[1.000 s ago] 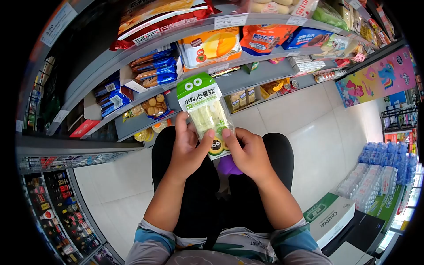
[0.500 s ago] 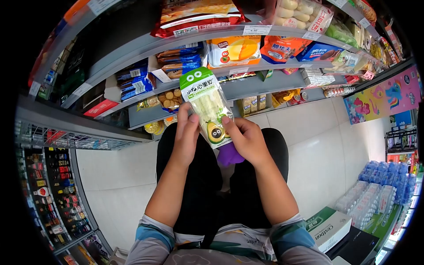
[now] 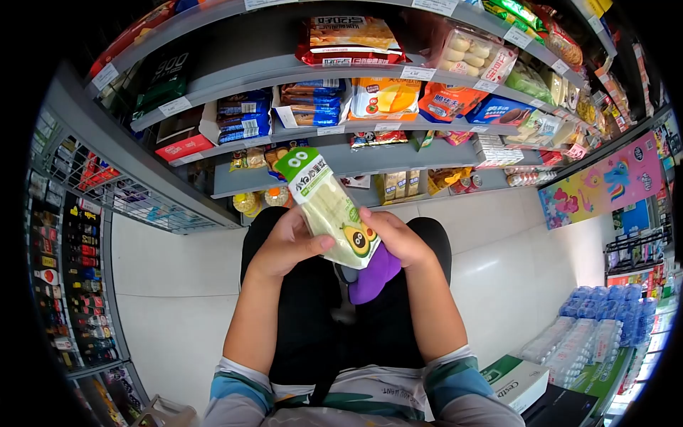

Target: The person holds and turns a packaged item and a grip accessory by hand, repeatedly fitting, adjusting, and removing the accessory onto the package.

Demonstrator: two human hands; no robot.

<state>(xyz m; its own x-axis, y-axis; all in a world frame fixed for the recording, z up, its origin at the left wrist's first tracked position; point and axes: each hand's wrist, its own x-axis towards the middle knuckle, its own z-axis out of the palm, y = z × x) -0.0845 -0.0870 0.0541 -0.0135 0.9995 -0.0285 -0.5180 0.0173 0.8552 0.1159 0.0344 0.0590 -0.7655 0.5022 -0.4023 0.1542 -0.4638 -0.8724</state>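
A green and white snack packet (image 3: 329, 206) with an avocado picture is held between both hands, tilted with its green end toward the shelves. My left hand (image 3: 288, 244) grips its left side, thumb on the front. On the right edge, near the avocado picture, rests the thumb of my right hand (image 3: 395, 238), its fingers behind the packet. Something purple (image 3: 375, 276) hangs below the right hand, partly hidden by the packet; I cannot make out whether the hand holds it.
Ahead, curved grey shelves (image 3: 249, 85) carry red, blue and orange snack packs. A wire rack (image 3: 121, 181) stands left. At right are a colourful poster (image 3: 605, 181), shrink-wrapped bottles (image 3: 576, 331) and a green-white carton (image 3: 516, 383). Pale floor tiles (image 3: 174, 277) lie below.
The view has shifted, showing more of the upper shelves. The packet is tilted further to the left, and more of the purple thing shows. Both hands keep hold of the packet.
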